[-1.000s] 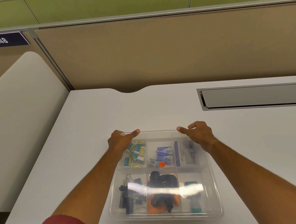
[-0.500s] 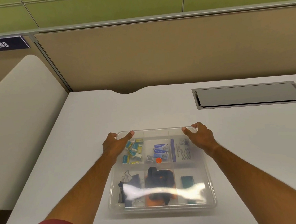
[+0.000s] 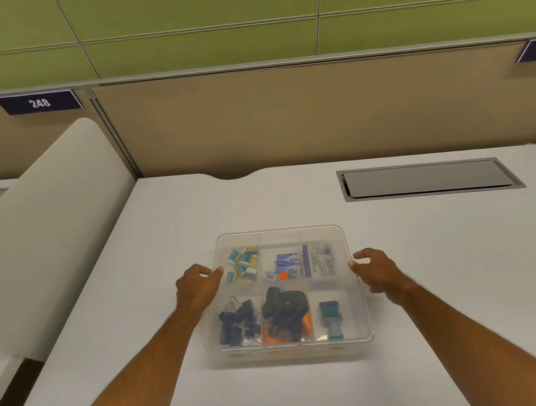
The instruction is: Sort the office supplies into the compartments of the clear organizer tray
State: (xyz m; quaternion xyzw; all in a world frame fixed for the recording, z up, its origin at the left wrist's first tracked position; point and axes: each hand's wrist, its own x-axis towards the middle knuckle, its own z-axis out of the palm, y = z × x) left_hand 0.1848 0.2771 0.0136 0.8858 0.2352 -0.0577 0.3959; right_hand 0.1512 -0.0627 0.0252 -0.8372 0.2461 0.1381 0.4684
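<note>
Clear organizer tray [image 3: 292, 347] resting on the white desk [image 3: 171, 231], nearer the person than the recessed cable hatch [image 3: 428, 179] and to its left. The left hand [image 3: 197, 286] sits at the tray's left wall with its thumb against the rim and the other fingers loosely curled outside it; the right hand [image 3: 376, 272] mirrors it at the right wall, thumb tip at the rim. Whether either hand truly grips the wall or only touches it cannot be told. Risks, as judged: a lift or slide from these two shallow side contacts could let the smooth plastic slip or tilt, so that loose pieces hop over the low dividers and mix; an uneven push could skew the tray on the desk. Contents, six compartments, placed relative to the tray's centre: far left, small teal-and-yellow boxes [image 3: 243, 264]; far middle, blue packets [image 3: 287, 263] with an orange round sticker [image 3: 283, 276]; far right, a flat printed packet [image 3: 319, 260]; near left, dark binder clips [image 3: 238, 320]; near middle, a black and orange item [image 3: 286, 319], its kind unclear; near right, a small teal object [image 3: 330, 316]. No supplies show on the desk outside the tray, so the sorting appears complete or nearly so.
</note>
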